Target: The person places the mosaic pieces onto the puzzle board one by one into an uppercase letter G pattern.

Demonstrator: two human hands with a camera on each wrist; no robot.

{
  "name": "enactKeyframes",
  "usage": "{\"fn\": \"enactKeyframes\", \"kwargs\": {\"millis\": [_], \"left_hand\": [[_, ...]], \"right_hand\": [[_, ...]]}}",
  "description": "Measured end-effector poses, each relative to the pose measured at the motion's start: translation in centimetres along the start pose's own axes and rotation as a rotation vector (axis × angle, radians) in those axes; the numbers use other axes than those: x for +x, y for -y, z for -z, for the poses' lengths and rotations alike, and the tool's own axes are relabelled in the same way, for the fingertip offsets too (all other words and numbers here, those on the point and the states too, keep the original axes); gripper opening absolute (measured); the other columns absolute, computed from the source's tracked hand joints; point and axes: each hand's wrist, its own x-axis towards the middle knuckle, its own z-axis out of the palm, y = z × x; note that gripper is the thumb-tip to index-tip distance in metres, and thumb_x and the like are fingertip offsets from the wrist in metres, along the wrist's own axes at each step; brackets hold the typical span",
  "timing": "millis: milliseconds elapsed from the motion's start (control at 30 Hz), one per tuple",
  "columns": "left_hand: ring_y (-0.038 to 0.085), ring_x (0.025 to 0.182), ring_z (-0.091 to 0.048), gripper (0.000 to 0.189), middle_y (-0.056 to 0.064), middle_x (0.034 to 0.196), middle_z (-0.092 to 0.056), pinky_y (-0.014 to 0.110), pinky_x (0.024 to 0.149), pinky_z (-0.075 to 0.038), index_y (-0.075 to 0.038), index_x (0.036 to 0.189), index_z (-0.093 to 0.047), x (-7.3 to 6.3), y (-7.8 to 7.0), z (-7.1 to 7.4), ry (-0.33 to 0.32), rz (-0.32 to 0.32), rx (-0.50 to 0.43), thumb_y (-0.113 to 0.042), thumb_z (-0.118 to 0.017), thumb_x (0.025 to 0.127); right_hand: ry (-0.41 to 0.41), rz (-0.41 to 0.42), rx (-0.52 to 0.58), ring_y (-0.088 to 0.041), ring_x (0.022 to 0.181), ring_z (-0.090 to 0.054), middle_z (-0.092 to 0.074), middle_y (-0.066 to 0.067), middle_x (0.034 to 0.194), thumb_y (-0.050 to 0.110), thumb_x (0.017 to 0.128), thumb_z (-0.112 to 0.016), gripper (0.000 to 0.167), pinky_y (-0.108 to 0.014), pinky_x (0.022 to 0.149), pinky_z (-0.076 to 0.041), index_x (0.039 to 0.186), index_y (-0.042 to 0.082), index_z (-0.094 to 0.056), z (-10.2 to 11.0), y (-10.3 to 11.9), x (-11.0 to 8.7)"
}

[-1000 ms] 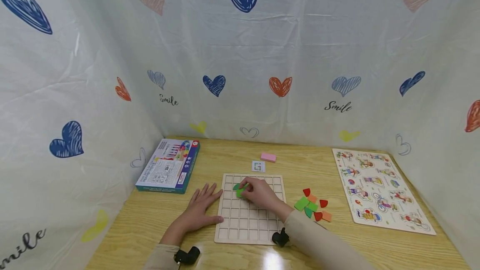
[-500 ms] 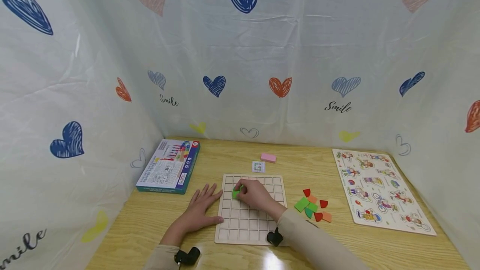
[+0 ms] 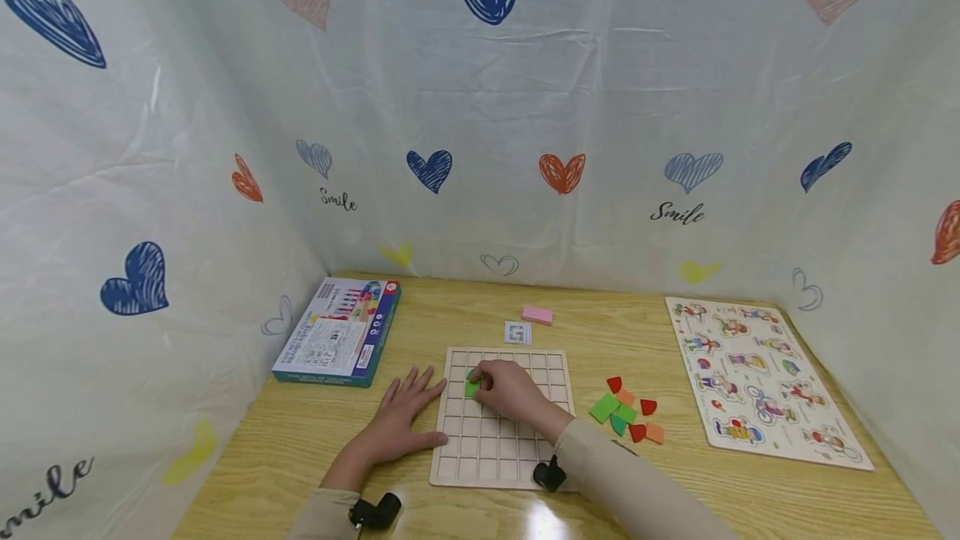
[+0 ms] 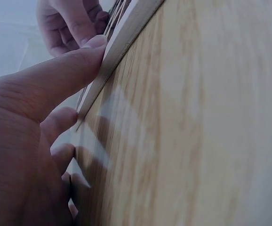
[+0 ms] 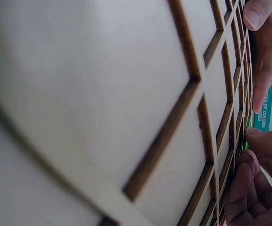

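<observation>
Your right hand [image 3: 512, 390] has shifted slightly left, pinching the green tile [image 3: 471, 389] on the grid board [image 3: 487, 446], probably to align it, though its seating is hidden; your left hand [image 3: 401, 422] lies spread against the board's edge, likely steadying it.

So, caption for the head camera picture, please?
Right hand touching a green piece on a grid board; left hand at its edge.
</observation>
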Motion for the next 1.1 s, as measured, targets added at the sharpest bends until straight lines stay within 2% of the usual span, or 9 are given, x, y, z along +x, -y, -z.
{"fn": "enactKeyframes", "kwargs": {"millis": [367, 567, 700, 833, 1100], "left_hand": [[0.04, 0.155, -0.004, 0.087, 0.013, 0.168, -0.019, 0.059, 0.122, 0.003, -0.017, 0.158, -0.04, 0.1, -0.2, 0.0, 0.0, 0.006, 0.001, -0.056, -0.073, 0.088], [0.04, 0.155, -0.004, 0.087, 0.013, 0.168, -0.019, 0.059, 0.122, 0.003, -0.017, 0.158, -0.04, 0.0, -0.2, 0.0, 0.0, 0.011, 0.001, -0.055, -0.073, 0.088], [0.039, 0.156, -0.004, 0.087, 0.012, 0.169, -0.019, 0.058, 0.123, 0.003, -0.017, 0.158, -0.04, 0.0, -0.2, 0.0, 0.0, 0.014, 0.004, -0.056, -0.073, 0.088], [0.038, 0.156, -0.003, 0.088, 0.012, 0.169, -0.018, 0.057, 0.123, 0.003, -0.017, 0.159, -0.039, -0.1, -0.2, 0.0, 0.002, 0.017, 0.002, -0.056, -0.073, 0.087], [0.038, 0.156, -0.002, 0.088, 0.012, 0.169, -0.017, 0.058, 0.123, 0.004, -0.018, 0.159, -0.038, 0.0, -0.1, 0.0, 0.013, 0.012, -0.001, -0.056, -0.072, 0.088]], "right_hand": [[0.022, 0.013, 0.064, -0.006, 0.069, -0.052, -0.06, 0.008, 0.079, 0.007, 0.091, -0.073, 0.016, -0.024, 0.063, -0.046, 0.108, 0.008, -0.073, 1.3, -0.1, -1.0], [0.041, 0.063, 0.055, -0.006, 0.073, -0.052, -0.06, 0.01, 0.081, 0.009, 0.093, -0.073, 0.017, -0.024, 0.065, -0.047, 0.11, 0.009, -0.073, 2.4, -1.3, -2.1], [0.022, 0.076, 0.051, -0.006, 0.075, -0.053, -0.06, 0.01, 0.083, 0.01, 0.093, -0.073, 0.016, -0.025, 0.067, -0.048, 0.109, 0.01, -0.073, 3.1, -2.4, -2.9], [0.002, 0.063, 0.067, -0.007, 0.078, -0.054, -0.061, 0.01, 0.086, 0.01, 0.094, -0.072, 0.015, -0.026, 0.069, -0.049, 0.11, 0.01, -0.074, 3.9, -3.7, -4.0], [-0.053, -0.048, 0.081, -0.009, 0.077, -0.054, -0.06, 0.008, 0.085, 0.01, 0.095, -0.071, 0.013, -0.025, 0.067, -0.048, 0.108, 0.012, -0.073, 5.9, -6.0, -6.6]]}}
